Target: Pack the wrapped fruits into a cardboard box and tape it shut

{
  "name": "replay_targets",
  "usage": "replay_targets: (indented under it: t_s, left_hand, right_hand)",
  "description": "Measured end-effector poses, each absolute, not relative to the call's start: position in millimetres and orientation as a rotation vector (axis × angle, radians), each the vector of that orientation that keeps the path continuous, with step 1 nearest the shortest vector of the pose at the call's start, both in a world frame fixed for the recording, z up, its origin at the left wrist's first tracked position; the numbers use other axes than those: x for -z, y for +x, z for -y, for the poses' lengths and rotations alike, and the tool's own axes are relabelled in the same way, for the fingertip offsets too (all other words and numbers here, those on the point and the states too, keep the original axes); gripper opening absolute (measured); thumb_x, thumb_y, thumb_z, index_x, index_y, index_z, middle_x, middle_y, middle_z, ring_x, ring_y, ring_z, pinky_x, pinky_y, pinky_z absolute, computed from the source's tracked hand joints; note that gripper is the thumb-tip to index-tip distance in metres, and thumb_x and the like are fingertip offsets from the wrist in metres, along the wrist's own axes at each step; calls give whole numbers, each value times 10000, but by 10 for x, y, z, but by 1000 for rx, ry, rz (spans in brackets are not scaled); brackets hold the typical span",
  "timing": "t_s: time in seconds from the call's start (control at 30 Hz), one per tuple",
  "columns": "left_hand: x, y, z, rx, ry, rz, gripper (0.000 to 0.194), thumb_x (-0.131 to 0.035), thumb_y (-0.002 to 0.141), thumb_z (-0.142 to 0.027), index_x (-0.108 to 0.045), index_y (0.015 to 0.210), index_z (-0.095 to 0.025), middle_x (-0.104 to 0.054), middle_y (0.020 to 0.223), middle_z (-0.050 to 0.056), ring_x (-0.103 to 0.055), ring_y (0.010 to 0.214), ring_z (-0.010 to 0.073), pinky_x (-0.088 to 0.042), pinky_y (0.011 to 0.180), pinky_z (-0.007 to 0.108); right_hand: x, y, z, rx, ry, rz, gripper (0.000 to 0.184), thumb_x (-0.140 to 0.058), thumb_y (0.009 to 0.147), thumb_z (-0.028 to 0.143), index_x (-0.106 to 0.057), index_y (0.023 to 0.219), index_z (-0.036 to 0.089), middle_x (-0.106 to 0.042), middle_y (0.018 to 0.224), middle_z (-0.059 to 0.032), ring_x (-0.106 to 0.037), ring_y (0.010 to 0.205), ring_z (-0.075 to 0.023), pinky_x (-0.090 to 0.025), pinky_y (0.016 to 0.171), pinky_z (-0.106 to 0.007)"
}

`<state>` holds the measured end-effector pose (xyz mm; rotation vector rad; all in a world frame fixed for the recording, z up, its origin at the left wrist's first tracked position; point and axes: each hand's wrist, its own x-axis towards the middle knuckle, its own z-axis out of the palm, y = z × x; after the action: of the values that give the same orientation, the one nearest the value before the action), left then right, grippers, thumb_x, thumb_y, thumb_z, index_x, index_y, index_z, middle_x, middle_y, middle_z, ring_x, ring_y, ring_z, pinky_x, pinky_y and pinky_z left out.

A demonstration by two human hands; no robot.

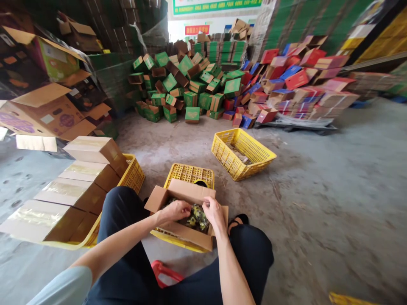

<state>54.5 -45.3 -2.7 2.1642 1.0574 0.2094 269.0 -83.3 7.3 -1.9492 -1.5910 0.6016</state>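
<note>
An open cardboard box sits on an upturned yellow crate between my knees, flaps spread outward. Inside lies a clear plastic bag of dark green and yellow pieces, too small to name. My left hand reaches in from the left, fingers pinched at the bag's left edge. Over the right side of the box, my right hand has its fingertips closed on the bag's upper right edge. More dark contents show to the left, partly hidden by my left hand. A round yellow and black object shows behind the back flap.
At left, several taped cartons stand in a yellow crate. Ahead stands another yellow crate with scraps inside. A red plastic piece lies below the box. Piles of green boxes and red boxes fill the back.
</note>
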Motion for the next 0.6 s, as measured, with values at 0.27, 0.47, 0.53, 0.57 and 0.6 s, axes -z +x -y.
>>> replay_targets:
  t_s: [0.27,0.47,0.53,0.57,0.6]
  left_hand:
    - [310,1163,610,253,2239,-1164,331,-881,660,-270,-743,929,-135,-745,996,211,-699,1048,443,-538,929,504]
    - [404,1129,643,330,2188,-1277,655,-868,701,-331,-619,1264,-107,-714,1132,262,-671,1127,461,-525,951,513]
    - [429,1102,656,329,2149,-1308,752,-880,689,-377,-564,1318,-113,-717,1120,261,-677,1118,459,-526,938,502]
    - [444,1101,659,324,2130,-1317,769,-885,678,-386,-555,1317,-114,-721,1102,258,-681,1108,456,-526,929,493]
    - [461,1107,660,314,2114,-1323,766,-885,672,-378,-550,1309,-115,-724,1085,253,-685,1099,451,-526,920,484]
  right_hand:
    - [-92,2694,844,-710,-1828,1531,373,-565,926,465,-734,1103,184,-770,1128,-118,-726,1061,-252,-536,989,-355]
    - [-143,2756,860,-859,-1858,1466,554,-295,1044,552,-695,1197,200,-768,1142,-97,-739,1036,-196,-595,846,-271]
    - [-150,2783,893,-878,-1927,1470,574,-219,1067,502,-677,1206,185,-765,1112,-103,-749,964,-185,-603,746,-250]
    - [-152,2790,917,-881,-1966,1486,540,-233,1071,466,-678,1194,187,-767,1077,-99,-749,937,-183,-597,722,-244]
    - [-156,2793,945,-879,-2006,1512,477,-279,1068,425,-683,1175,195,-771,1036,-92,-746,923,-186,-590,719,-241]
